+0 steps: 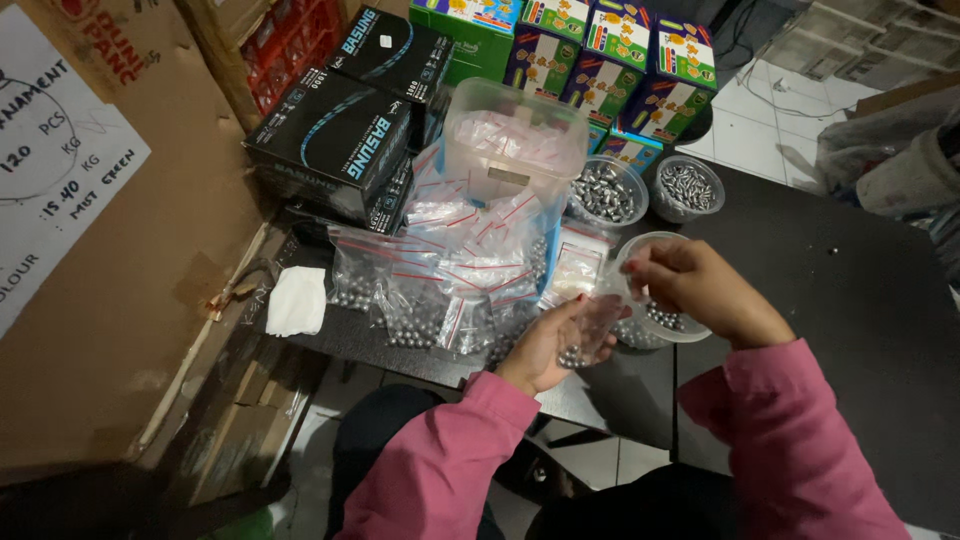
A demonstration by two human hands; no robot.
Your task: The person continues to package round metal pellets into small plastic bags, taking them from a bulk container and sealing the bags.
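Head view shows the left hand (548, 350) cupped around a small clear bag (592, 330) holding metal balls, just beside the clear tub (690, 328) of balls on the desk (860, 320). Above that tub, the right hand (690, 285) has its fingers pinched together at the bag's mouth. Filled bags (440, 290) lie left of the tub.

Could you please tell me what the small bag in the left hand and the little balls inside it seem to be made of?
Bag: thin clear plastic film, glossy; the fingers show through it. Balls: probably polished metal, perhaps steel; grey with bright glints. The left hand holds it.
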